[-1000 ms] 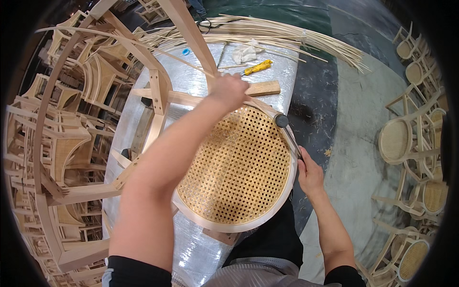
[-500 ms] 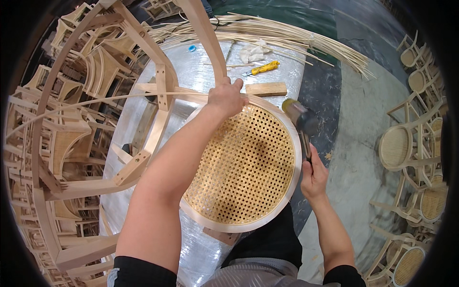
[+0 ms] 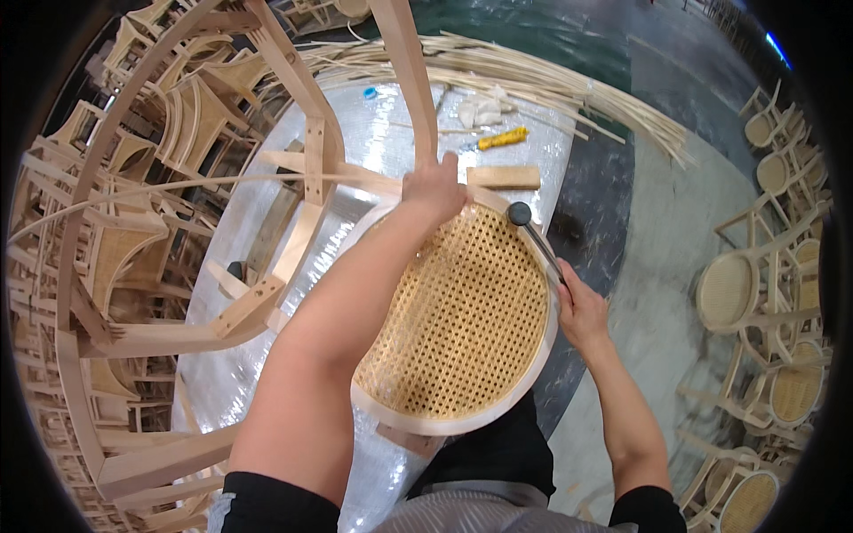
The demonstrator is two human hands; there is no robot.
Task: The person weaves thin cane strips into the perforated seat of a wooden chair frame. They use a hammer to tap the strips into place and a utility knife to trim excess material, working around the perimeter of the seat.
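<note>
A round chair seat of woven cane with a pale wooden rim lies in front of me, joined to a curved wooden chair frame. My left hand is closed at the far edge of the seat, where a long thin cane strip runs into it from the left; its fingertips are partly hidden. In my right hand is the handle of a mallet. The mallet's dark round head is over the upper right part of the rim; whether it touches, I cannot tell.
On the plastic-wrapped table lie a wood block, a yellow-handled knife, a crumpled white cloth and a blue cap. Long cane rods lie at the back. Chair frames crowd the left; cane-seated chairs line the right.
The mallet head has swung left and down, from beyond the right rim to over it. My left hand keeps its place at the seat edge; the whole view has shifted slightly.
</note>
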